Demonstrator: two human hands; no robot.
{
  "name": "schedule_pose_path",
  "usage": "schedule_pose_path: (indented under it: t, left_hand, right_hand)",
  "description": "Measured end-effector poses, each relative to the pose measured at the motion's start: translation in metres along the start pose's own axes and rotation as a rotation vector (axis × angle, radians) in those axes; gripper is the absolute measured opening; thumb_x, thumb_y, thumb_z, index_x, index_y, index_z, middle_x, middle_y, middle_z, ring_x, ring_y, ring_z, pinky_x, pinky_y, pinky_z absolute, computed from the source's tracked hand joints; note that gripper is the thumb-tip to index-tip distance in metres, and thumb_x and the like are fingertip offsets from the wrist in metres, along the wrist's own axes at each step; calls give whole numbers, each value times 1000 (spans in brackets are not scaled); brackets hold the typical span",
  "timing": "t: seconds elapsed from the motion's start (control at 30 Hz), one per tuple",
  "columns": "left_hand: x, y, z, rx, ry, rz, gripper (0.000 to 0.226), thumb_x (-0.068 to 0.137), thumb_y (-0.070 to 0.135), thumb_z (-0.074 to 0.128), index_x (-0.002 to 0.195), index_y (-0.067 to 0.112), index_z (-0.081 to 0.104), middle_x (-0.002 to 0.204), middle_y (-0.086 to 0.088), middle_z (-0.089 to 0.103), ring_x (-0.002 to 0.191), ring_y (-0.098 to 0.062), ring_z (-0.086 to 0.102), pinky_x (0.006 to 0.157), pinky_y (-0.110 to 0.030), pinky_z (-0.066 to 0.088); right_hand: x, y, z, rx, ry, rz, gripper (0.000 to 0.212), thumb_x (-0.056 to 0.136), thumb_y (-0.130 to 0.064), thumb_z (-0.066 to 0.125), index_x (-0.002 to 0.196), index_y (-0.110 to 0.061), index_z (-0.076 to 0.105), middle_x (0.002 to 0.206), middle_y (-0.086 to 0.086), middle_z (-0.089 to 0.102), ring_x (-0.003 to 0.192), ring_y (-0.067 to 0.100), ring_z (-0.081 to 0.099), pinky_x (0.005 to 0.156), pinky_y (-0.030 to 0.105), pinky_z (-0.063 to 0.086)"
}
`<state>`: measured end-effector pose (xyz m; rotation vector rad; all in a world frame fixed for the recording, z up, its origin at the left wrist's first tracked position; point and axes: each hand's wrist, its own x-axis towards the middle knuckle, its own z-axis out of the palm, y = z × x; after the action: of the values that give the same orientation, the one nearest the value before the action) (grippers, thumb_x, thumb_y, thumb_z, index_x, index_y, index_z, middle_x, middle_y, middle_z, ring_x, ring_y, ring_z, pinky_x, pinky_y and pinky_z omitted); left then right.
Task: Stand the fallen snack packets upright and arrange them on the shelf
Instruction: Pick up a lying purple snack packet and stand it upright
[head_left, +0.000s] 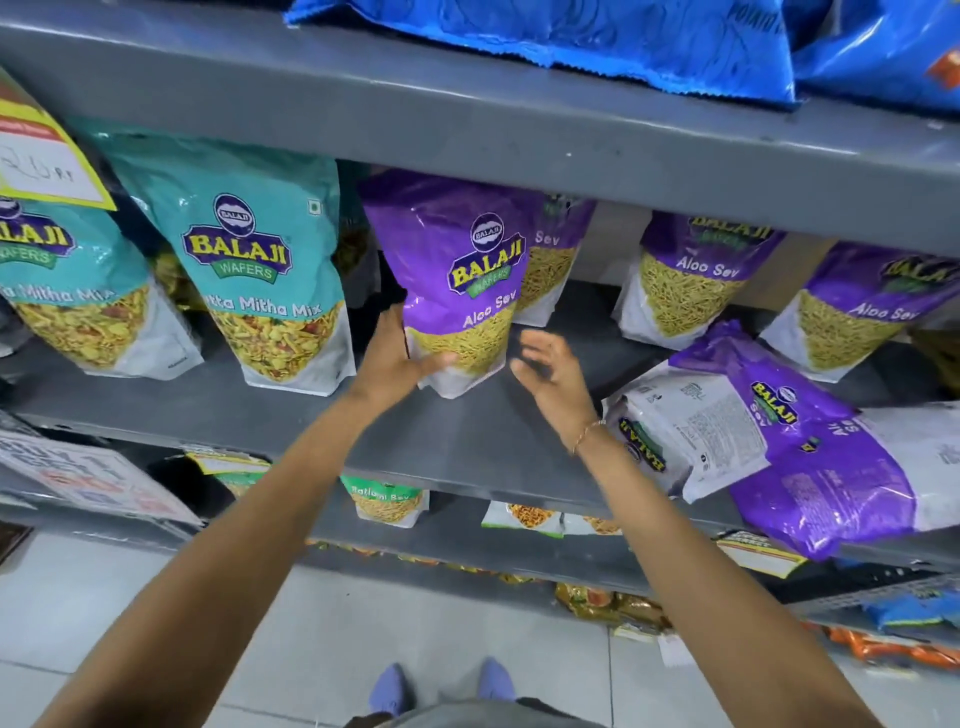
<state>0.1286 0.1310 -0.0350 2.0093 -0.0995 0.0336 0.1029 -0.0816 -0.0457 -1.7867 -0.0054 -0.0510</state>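
Observation:
A purple Aloo Sev packet stands upright on the grey shelf. My left hand grips its lower left edge, thumb across the front. Just to its right, my right hand hovers with fingers spread, holding nothing and clear of the packet. Two fallen purple packets lie flat and overlapping at the shelf's right front edge, partly hanging over it. More Aloo Sev packets stand upright at the back right. Another one is partly hidden behind the held packet.
Two teal Khatta Mitha Mix packets stand left of the held packet. The upper shelf with blue bags overhangs closely. A yellow price tag hangs at the left. A lower shelf holds small packets. Tiled floor lies below.

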Motion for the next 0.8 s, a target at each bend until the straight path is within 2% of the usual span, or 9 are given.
schedule_pose_path:
  t: [0.07, 0.13, 0.17, 0.23, 0.33, 0.5, 0.6, 0.67, 0.8]
  left_hand:
    - [8, 4, -10, -120, -22, -26, 77, 66, 26, 84, 124, 15, 35, 130, -8, 53, 119, -21, 53, 104, -42, 44]
    - [15, 3, -12, -220, -74, -70, 74, 76, 3, 74, 131, 5, 25, 135, -11, 50, 116, -18, 54, 104, -40, 44]
    - [17, 2, -12, -253, -122, -84, 77, 77, 2, 74, 134, 5, 22, 137, -10, 50, 118, -17, 54, 105, -40, 43]
    - [19, 0, -14, -258, -234, -82, 95, 64, 15, 85, 137, 11, 23, 139, -4, 50, 124, -14, 51, 107, -39, 42]
    - [19, -2, -8, -185, -246, -76, 113, 53, 27, 91, 141, 18, 22, 138, 2, 50, 126, -9, 50, 105, -33, 44]
    - [16, -11, -5, -100, -148, -29, 110, 49, 33, 93, 138, 26, 29, 132, 5, 55, 122, -11, 52, 106, -38, 43]
    - [9, -11, -9, -95, -164, -11, 109, 48, 37, 92, 137, 27, 30, 130, 5, 56, 122, -12, 52, 104, -39, 45]
    - [2, -11, -11, -107, -184, 0, 106, 53, 30, 92, 138, 25, 30, 130, 5, 56, 121, -11, 52, 101, -34, 47]
    - [-11, -21, -14, -98, -191, 7, 100, 59, 18, 89, 139, 22, 29, 125, 10, 53, 111, 3, 50, 91, -15, 43]
  right_hand:
    - [21, -8, -6, -70, -68, 35, 61, 80, -12, 71, 131, -11, 37, 132, -1, 43, 124, 16, 40, 94, 22, 43]
    - [39, -11, -8, -182, -133, 44, 81, 74, -23, 78, 138, -14, 29, 137, -1, 40, 128, 11, 36, 107, 32, 34]
    - [43, -14, -8, -228, -162, 54, 86, 72, -25, 80, 139, -14, 27, 138, -1, 41, 127, 10, 37, 110, 32, 32]
    - [48, -15, -5, -235, -201, 65, 87, 68, -24, 82, 137, -14, 29, 135, 1, 47, 125, 14, 44, 109, 34, 36]
    - [44, -12, 4, -223, -157, 68, 78, 66, -20, 84, 128, -18, 37, 131, 7, 54, 118, 20, 53, 101, 36, 45]
    - [32, -10, 12, -151, -85, 42, 81, 58, -26, 88, 122, -20, 40, 124, 2, 57, 112, 15, 55, 96, 36, 50]
    - [23, -4, 15, -125, -78, 67, 95, 47, -44, 90, 125, -27, 37, 125, -1, 59, 115, 16, 57, 96, 45, 52]
    - [12, -1, 17, -119, -63, 57, 95, 46, -48, 89, 124, -31, 37, 124, -3, 60, 114, 15, 59, 93, 47, 54]
    - [-11, 5, 24, -92, -22, 58, 81, 56, -34, 88, 121, -31, 38, 117, -7, 63, 109, 12, 61, 91, 45, 55]
